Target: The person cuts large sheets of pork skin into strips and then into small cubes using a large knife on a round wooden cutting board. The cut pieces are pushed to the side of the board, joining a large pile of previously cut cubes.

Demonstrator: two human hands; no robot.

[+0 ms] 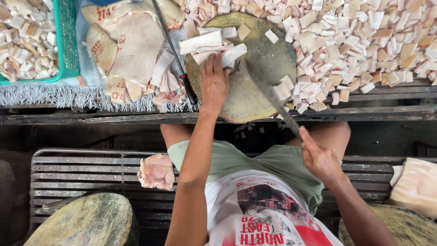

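A dark wooden table (387, 111) is seen at the top. On it a round chopping block (248, 98) is placed, beside a large heap of cut pale pieces (364, 41), a green basket (68, 45) and big skin slabs (132, 45). Below, a slatted bench (82, 171) (dark, worn) carries one pink chunk (156, 171).

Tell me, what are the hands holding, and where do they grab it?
The right hand grips a long knife by its handle. The left hand only presses flat on pale meat strips.

Pale pink strips (214, 45), teal basket (68, 41), olive-brown block (255, 54).
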